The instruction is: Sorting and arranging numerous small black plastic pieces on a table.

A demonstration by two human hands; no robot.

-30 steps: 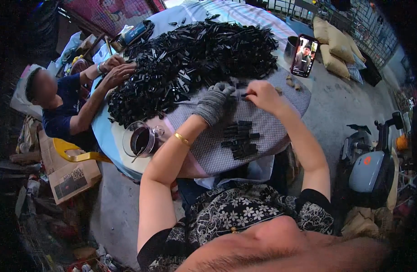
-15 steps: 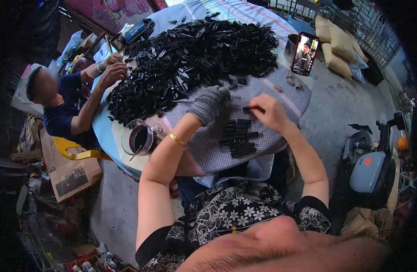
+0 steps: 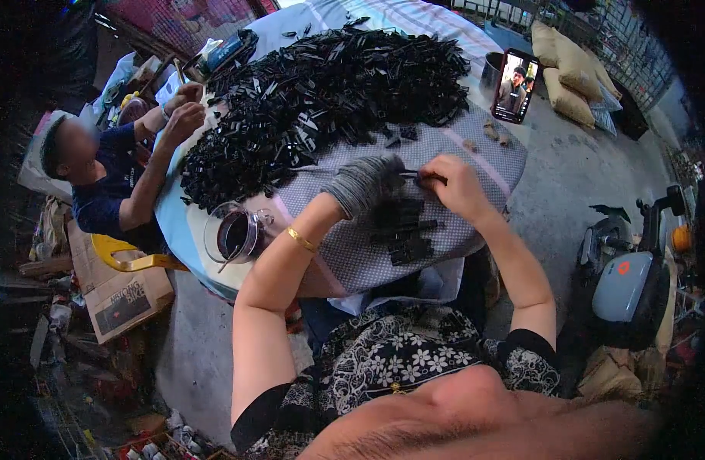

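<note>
right fingers (image 3: 435, 169) pinch black piece (image 3: 410, 175)

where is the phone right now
In the head view, the phone stands upright at the upper right of the table, just right of a dark round container and beyond the right hand.

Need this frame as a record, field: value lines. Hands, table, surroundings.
left_hand: gray-gloved left hand, blurred, close to the right; grip unclear
right_hand: bare right hand, fingers pinching a small dark piece
pile: large heap of black pieces beyond the hands
near_group: black pieces lying together, nearer the wearer
table_items: glass cup with dark liquid, left; lit phone, right
coworker: person's hands at the left, contents unclear
floor_right: tan sacks, stacked
</note>
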